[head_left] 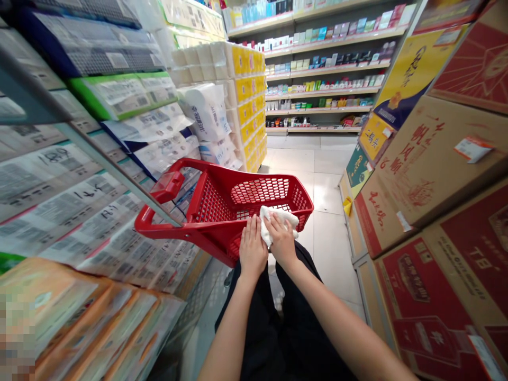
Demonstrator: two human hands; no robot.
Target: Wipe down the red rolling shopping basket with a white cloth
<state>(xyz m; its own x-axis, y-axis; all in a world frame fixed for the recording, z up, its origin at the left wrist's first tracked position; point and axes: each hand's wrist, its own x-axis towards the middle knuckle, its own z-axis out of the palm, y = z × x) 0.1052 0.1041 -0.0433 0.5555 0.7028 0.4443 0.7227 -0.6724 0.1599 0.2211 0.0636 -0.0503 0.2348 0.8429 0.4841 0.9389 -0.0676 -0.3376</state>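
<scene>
A red plastic shopping basket (pixel 222 203) with a long handle lies tipped on its side in the aisle in front of me. My left hand (pixel 252 244) lies flat with fingers stretched out against the basket's near rim. My right hand (pixel 282 239) presses a white cloth (pixel 278 218) onto the same rim, fingers curled over it. Both forearms reach forward over my dark trousers.
Shelves (pixel 91 159) of packaged tissue paper line the left. Stacked cardboard cartons (pixel 428 174) fill the right. Yellow and white paper-roll packs (pixel 246 100) stand ahead on the left, with shelving of small boxes (pixel 325 69) at the aisle's end. Pale floor tiles (pixel 329 180) run between.
</scene>
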